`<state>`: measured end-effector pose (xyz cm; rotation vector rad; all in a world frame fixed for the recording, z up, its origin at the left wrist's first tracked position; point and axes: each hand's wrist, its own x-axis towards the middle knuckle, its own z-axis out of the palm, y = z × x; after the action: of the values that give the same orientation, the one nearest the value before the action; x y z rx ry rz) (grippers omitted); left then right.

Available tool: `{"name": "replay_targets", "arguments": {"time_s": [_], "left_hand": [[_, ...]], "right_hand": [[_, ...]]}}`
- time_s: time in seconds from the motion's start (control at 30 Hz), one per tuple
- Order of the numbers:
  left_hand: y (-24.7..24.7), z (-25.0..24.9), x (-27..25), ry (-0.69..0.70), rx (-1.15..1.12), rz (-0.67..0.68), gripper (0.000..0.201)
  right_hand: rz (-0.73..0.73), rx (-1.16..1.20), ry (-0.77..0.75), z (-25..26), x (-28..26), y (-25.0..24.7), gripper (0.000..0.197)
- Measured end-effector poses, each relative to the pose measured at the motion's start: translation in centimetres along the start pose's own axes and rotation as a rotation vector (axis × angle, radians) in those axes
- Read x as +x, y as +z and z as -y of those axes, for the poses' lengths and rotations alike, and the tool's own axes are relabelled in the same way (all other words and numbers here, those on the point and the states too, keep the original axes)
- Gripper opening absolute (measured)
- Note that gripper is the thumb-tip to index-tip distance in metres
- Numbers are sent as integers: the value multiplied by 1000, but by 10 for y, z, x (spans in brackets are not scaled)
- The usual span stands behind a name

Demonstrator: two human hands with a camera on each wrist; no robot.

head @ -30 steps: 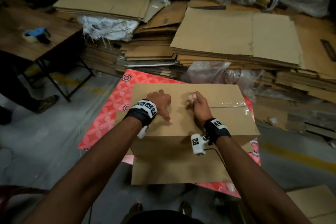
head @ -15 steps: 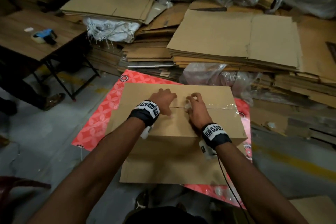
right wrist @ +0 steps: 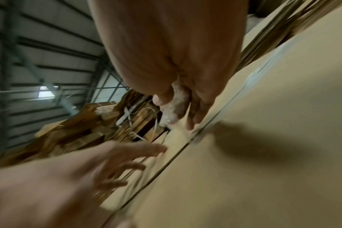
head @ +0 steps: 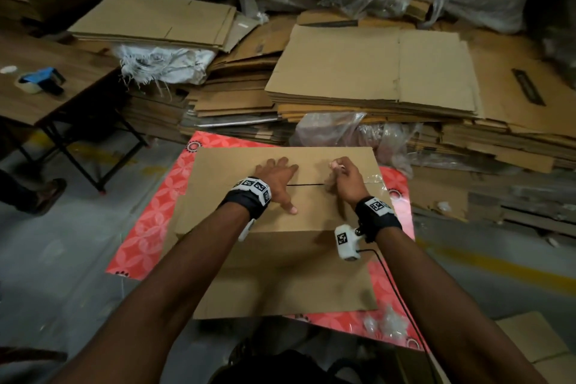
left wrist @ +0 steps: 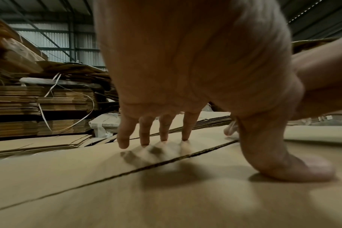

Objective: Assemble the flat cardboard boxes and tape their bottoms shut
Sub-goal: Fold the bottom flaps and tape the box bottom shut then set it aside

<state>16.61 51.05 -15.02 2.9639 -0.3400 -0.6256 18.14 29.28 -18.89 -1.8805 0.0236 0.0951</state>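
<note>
Spreading flat now, left hand (head: 275, 181) with straight fingers (left wrist: 144, 131) on the far flap, curled half a second ago. Pinching a crumpled wad of clear tape (right wrist: 175, 106), right hand (head: 347, 179) beside the seam (head: 307, 185). One brown corrugated box (head: 280, 271) on a red patterned mat (head: 146, 227); two flaps meeting; one blue tape dispenser (head: 39, 81) on a wooden table (head: 62, 72).

Wooden table (head: 46, 103), red mat (head: 149, 227), perhaps a sack (head: 162, 64).
</note>
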Motion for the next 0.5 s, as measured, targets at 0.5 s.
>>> {"name": "replay_targets", "arguments": {"time_s": [0.5], "left_hand": [[-4, 48, 8, -39, 2, 20, 125]], "right_hand": [[126, -968, -361, 15, -13, 27, 23]]}}
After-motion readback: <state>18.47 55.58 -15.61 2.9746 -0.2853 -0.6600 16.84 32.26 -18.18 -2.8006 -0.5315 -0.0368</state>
